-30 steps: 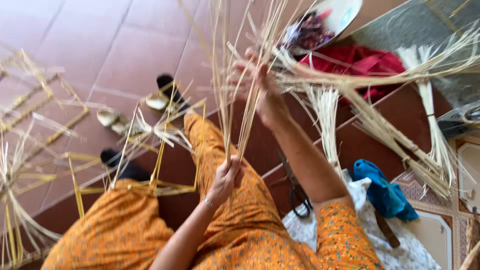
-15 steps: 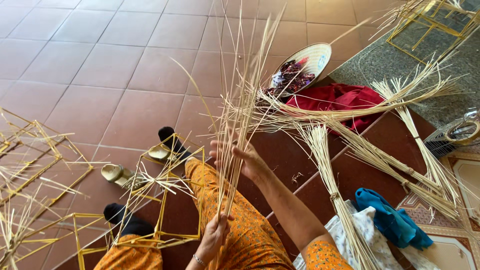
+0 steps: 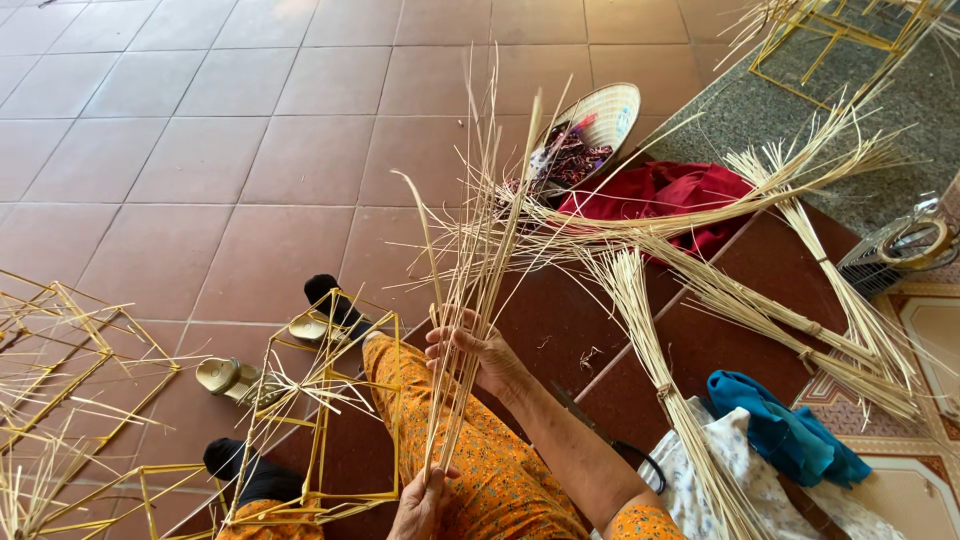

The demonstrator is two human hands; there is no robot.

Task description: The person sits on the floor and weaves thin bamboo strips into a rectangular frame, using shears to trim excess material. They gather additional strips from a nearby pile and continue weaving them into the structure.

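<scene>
Head view looks down on a seated person in orange patterned trousers [image 3: 500,470] on a red tiled floor [image 3: 250,150]. Both hands grip one bunch of thin straw strips [image 3: 480,270] that stands nearly upright in front of the knees and fans out at the top. The right hand [image 3: 478,352] is closed around the bunch partway up; the left hand [image 3: 420,503] is closed on its lower end, just above the lap. Tied straw bundles [image 3: 740,300] lie across the step to the right, near a red cloth [image 3: 680,195] and a conical hat [image 3: 600,115] lying upside down with dark fabric inside. A blue cloth [image 3: 785,430] lies beside the right arm. Yellow strip frames [image 3: 330,440] rest around the feet, next to two sandals [image 3: 235,378].
</scene>
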